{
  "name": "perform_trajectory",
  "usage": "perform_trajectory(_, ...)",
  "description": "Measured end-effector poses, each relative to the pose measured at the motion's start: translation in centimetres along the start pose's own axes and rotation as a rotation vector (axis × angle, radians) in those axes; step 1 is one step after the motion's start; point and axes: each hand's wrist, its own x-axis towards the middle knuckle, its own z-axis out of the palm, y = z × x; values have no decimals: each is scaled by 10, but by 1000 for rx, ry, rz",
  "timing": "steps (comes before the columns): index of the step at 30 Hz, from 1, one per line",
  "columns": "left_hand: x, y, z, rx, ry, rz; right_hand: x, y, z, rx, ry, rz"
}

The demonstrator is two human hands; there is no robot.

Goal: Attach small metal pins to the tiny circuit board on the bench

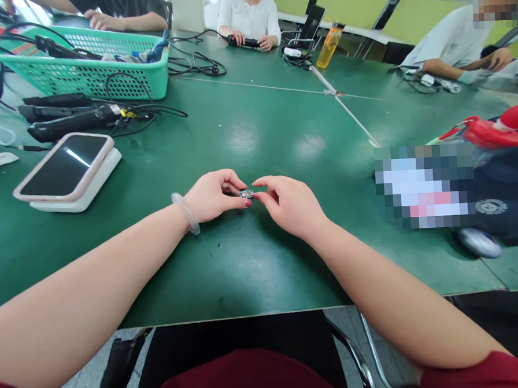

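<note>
Between my hands, just above the green table (254, 269), is a small circuit board (245, 193) with dark and silvery parts. My left hand (215, 195), with a pale bangle at its wrist, pinches the board's left side between thumb and fingers. From the right, my right hand (288, 203) reaches in with thumb and forefinger bent toward the board. A fingertip of that hand appears to touch the board's right edge. Whether the right fingers grip anything is too small to make out.
Left: a phone (66, 166) on a white box (81, 194), black handheld tools (77, 119) and a green basket (144, 81) of cables. Right: a mouse (478, 242), a dark bag (502, 187) and a red-lidded bottle (492, 131). An orange bottle (330, 44) and several people are across the table.
</note>
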Motion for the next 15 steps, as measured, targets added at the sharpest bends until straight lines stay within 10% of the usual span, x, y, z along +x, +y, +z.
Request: perform_trajectory(15, 1, 2, -6, -89, -25, -29, -1, -2, 6, -26, 14, -37)
